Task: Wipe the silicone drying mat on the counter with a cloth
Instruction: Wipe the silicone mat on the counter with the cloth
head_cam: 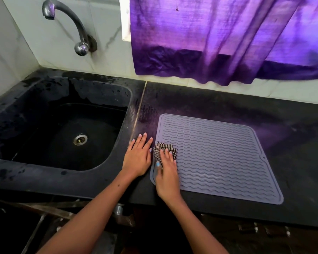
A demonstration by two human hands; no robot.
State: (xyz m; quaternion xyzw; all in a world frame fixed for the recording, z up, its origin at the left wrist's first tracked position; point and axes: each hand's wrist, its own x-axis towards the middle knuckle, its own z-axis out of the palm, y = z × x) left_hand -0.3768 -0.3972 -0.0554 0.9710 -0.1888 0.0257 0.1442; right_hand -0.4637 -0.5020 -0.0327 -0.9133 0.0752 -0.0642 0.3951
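Note:
A grey silicone drying mat (pixel 215 158) with wavy ridges lies flat on the black counter (pixel 291 125). A small folded cloth (pixel 164 149) with a dark-and-light check pattern sits on the mat's left part. My right hand (pixel 166 173) lies on top of the cloth with fairly straight fingers, pressing it onto the mat; much of the cloth is hidden beneath it. My left hand (pixel 138 156) rests flat on the counter just left of the mat's left edge, fingers straight and spread.
A black sink (pixel 17 125) with a metal drain (pixel 80 139) is set in the counter to the left, its rim wet. A chrome tap (pixel 72 24) juts from the tiled wall. A purple curtain (pixel 227 37) hangs behind the counter.

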